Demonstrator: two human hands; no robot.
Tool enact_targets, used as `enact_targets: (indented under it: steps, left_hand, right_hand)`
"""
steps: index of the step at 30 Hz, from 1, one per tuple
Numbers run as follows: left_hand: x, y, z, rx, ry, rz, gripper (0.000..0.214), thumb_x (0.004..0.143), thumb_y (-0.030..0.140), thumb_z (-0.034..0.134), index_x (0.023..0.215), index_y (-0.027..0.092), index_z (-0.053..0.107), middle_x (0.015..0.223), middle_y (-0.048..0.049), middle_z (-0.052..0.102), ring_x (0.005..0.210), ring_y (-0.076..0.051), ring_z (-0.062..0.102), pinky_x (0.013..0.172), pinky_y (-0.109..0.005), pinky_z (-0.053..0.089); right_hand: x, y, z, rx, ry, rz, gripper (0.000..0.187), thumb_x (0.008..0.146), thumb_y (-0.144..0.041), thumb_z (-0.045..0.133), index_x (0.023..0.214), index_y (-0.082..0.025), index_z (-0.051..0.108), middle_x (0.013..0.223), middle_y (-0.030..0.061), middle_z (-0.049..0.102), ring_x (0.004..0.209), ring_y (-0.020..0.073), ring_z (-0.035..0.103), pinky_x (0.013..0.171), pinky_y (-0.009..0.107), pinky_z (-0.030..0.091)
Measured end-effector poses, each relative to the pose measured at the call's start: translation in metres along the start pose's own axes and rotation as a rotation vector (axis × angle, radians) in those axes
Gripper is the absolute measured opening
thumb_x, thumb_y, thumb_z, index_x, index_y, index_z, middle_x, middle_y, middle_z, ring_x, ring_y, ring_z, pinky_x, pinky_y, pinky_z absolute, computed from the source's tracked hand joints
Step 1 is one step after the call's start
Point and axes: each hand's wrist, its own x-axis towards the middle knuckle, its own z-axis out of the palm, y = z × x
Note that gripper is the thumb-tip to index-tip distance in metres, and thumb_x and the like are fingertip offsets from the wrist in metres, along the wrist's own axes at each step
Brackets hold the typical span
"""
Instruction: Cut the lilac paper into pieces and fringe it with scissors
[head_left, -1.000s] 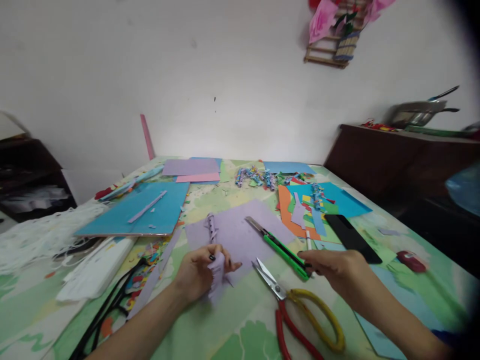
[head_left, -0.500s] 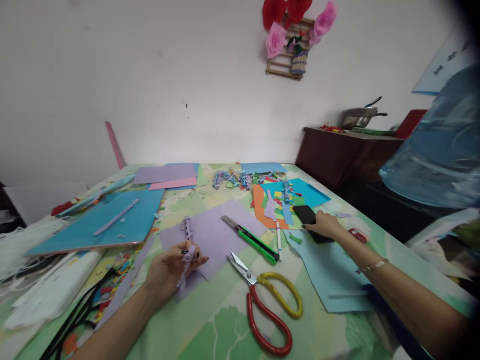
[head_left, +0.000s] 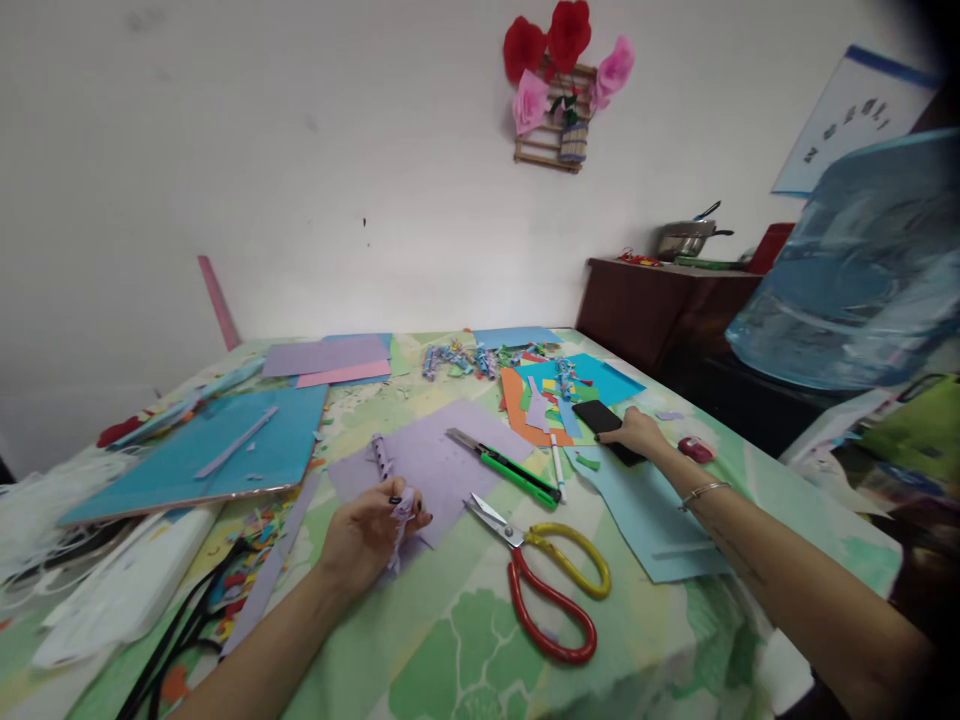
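Observation:
My left hand [head_left: 369,532] is closed around a folded strip of lilac paper [head_left: 400,516], at the near edge of a lilac sheet [head_left: 442,462]. My right hand [head_left: 636,433] is stretched out to the right and rests on a black phone [head_left: 602,422], fingers laid over its near end. Between the hands lie a green utility knife [head_left: 507,466], a white pen [head_left: 557,467] and scissors with red and yellow handles [head_left: 547,575]. A small rolled lilac piece [head_left: 380,455] lies on the sheet above my left hand.
The table [head_left: 465,650] has a green patterned cover. A blue board [head_left: 210,455] lies at the left, with white material [head_left: 112,590] beside it. Coloured paper scraps [head_left: 547,385] sit behind the phone, a light blue sheet [head_left: 645,510] under my right arm. A blue water bottle [head_left: 862,270] stands at the right.
My right hand has left the knife area and moved right onto the black phone. The view has swung to the right. My left hand keeps its hold on the lilac strip.

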Motion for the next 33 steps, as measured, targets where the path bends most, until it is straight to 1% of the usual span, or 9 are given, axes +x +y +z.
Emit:
enact_targets:
  steps: [5,9,11,15,18,21,26,29,33]
  left_hand:
    - [-0.003,0.001,0.004,0.040,-0.012,-0.007,0.006,0.060,0.008,0.057,0.057,0.013,0.060,0.063,-0.0070,0.060,0.064,-0.018,0.059,0.071,-0.031,0.050]
    - [-0.007,0.000,0.008,0.076,0.047,-0.030,0.006,0.058,0.009,0.057,0.060,0.013,0.060,0.077,-0.0125,0.068,0.072,-0.023,0.063,0.068,-0.033,0.050]
    - [-0.008,-0.001,0.010,0.102,0.050,-0.035,0.006,0.056,0.009,0.057,0.059,0.014,0.059,0.080,-0.0128,0.069,0.072,-0.024,0.063,0.064,-0.033,0.048]
    - [-0.006,-0.005,0.010,0.174,-0.034,0.041,0.005,0.051,0.011,0.054,0.054,0.014,0.057,0.067,-0.0090,0.063,0.066,-0.021,0.058,0.064,-0.032,0.045]
    - [-0.003,-0.005,0.008,0.234,-0.124,0.088,0.003,0.054,0.013,0.054,0.054,0.014,0.057,0.059,-0.0060,0.056,0.061,-0.018,0.053,0.064,-0.031,0.041]
    - [-0.001,-0.006,0.006,0.239,-0.129,0.080,0.005,0.059,0.015,0.055,0.057,0.014,0.059,0.060,-0.0046,0.053,0.061,-0.017,0.050,0.065,-0.030,0.040]
    - [0.000,-0.010,0.005,0.243,-0.112,0.004,0.004,0.059,0.017,0.056,0.058,0.014,0.060,0.061,-0.0049,0.053,0.062,-0.018,0.051,0.065,-0.031,0.040]
    - [0.001,-0.010,0.003,0.234,-0.088,-0.030,0.004,0.059,0.018,0.058,0.058,0.015,0.059,0.062,-0.0049,0.053,0.061,-0.018,0.050,0.062,-0.029,0.040]
    - [0.002,-0.011,0.001,0.232,-0.076,-0.053,0.004,0.059,0.019,0.059,0.059,0.015,0.059,0.062,-0.0049,0.052,0.062,-0.018,0.049,0.060,-0.029,0.040]
  right_hand:
    - [-0.027,-0.020,-0.006,0.079,0.148,-0.095,0.031,0.093,-0.028,0.057,0.121,-0.016,0.056,0.121,0.0094,0.058,0.100,0.0234,0.062,0.083,0.043,0.053]
    - [-0.067,-0.065,-0.004,0.242,0.228,-0.366,0.029,0.088,-0.020,0.060,0.115,-0.009,0.061,0.120,0.0186,0.061,0.111,0.0294,0.056,0.091,0.040,0.045]
    - [-0.091,-0.091,0.002,0.344,0.168,-0.552,0.018,0.090,-0.017,0.054,0.097,-0.016,0.070,0.098,0.0090,0.072,0.090,0.0217,0.065,0.079,0.030,0.048]
    - [-0.131,-0.127,0.016,0.504,0.049,-0.809,0.032,0.090,-0.017,0.053,0.062,-0.017,0.068,0.059,0.0012,0.070,0.055,0.0140,0.062,0.058,0.022,0.044]
    - [-0.147,-0.132,0.023,0.581,0.010,-0.907,0.029,0.090,-0.013,0.051,0.067,-0.017,0.069,0.056,0.0007,0.070,0.051,0.0131,0.062,0.057,0.021,0.045]
    - [-0.151,-0.127,0.026,0.605,-0.010,-0.943,0.033,0.086,-0.001,0.043,0.099,-0.016,0.070,0.076,0.0023,0.075,0.066,0.0136,0.068,0.066,0.021,0.050]
    - [-0.118,-0.109,0.020,0.493,0.049,-0.783,0.042,0.081,0.002,0.043,0.110,-0.019,0.066,0.099,0.0049,0.074,0.090,0.0183,0.067,0.084,0.028,0.049]
    - [-0.077,-0.085,0.012,0.386,0.172,-0.477,0.039,0.083,-0.008,0.049,0.120,-0.015,0.058,0.122,0.0149,0.062,0.117,0.0293,0.053,0.098,0.041,0.039]
    - [-0.031,-0.040,0.011,0.237,0.229,-0.035,0.052,0.074,-0.023,0.065,0.122,-0.008,0.052,0.125,0.0265,0.051,0.119,0.0455,0.043,0.091,0.058,0.037]
